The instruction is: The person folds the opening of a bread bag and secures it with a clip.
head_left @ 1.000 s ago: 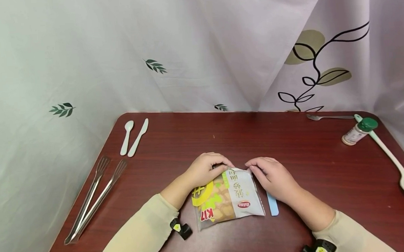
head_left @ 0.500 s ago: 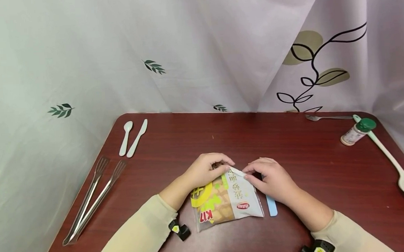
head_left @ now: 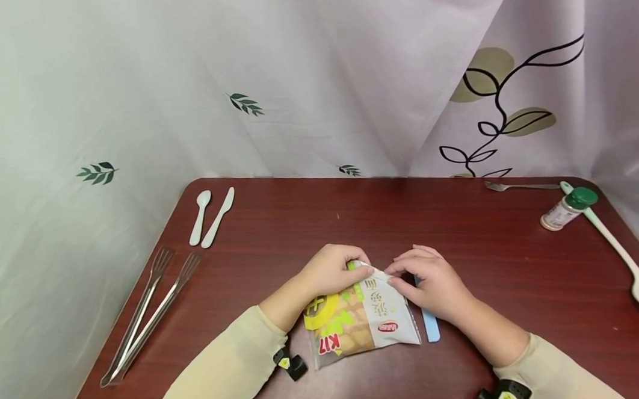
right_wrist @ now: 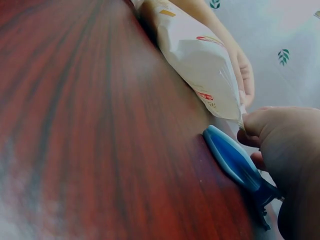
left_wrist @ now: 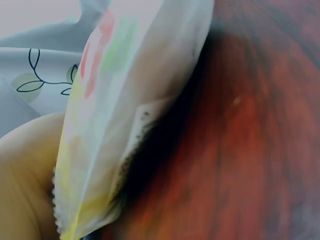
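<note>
A bread bag, grey and clear plastic with yellow, green and red print, lies slantwise before me, golden pieces showing through. My left hand grips its far edge, thumb on top and fingers behind. At the far right corner of the bag, my right hand pinches the edge between thumb and fingers, as the right wrist view shows. Under that hand lies a light blue handled tool, apparently a peeler, partly hidden in the head view. From the left wrist, the bag appears tilted up off the table.
Metal tongs lie at the left, with a white spoon and white knife beyond. At the back right are a fork, a green-capped seasoning bottle and a long white spatula. A curtain hangs behind the table.
My right hand has come in to the bag's far right corner and now pinches it. My left thumb has shifted right along the edge, and the folded-over edge has straightened.
</note>
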Motion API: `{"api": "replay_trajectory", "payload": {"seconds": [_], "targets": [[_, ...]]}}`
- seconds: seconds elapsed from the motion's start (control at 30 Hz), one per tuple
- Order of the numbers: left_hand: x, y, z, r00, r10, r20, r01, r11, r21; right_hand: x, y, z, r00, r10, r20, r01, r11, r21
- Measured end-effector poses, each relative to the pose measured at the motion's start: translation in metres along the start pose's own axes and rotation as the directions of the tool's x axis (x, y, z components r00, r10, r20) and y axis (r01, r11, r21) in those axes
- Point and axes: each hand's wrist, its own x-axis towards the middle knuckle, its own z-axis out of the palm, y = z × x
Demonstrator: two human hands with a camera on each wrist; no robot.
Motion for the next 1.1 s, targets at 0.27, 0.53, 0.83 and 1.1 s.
{"api": "replay_trajectory", "payload": {"seconds": [0.27, 0.53, 0.83, 1.1], "targets": [[0.0, -0.003, 0.001, 1.0, -0.004, -0.001, 0.004, 1.0, 0.009, 0.0, -0.002, -0.001, 0.998, 0.029, 0.061, -0.027, 0.999, -0.034], [-0.001, -0.003, 0.001, 1.0, 0.024, 0.001, -0.024, 0.999, -0.021, 0.001, -0.002, -0.004, 0.994, 0.036, 0.106, -0.033, 0.999, -0.038], [-0.002, 0.004, 0.007, 0.996, 0.077, -0.043, -0.077, 0.997, 0.016, 0.003, 0.0, -0.004, 0.992, 0.041, 0.116, -0.036, 0.998, -0.046], [-0.004, 0.014, 0.021, 0.99, 0.133, -0.042, -0.132, 0.991, 0.032, 0.001, -0.001, -0.003, 0.992, 0.04, 0.123, -0.037, 0.999, -0.021]]}}
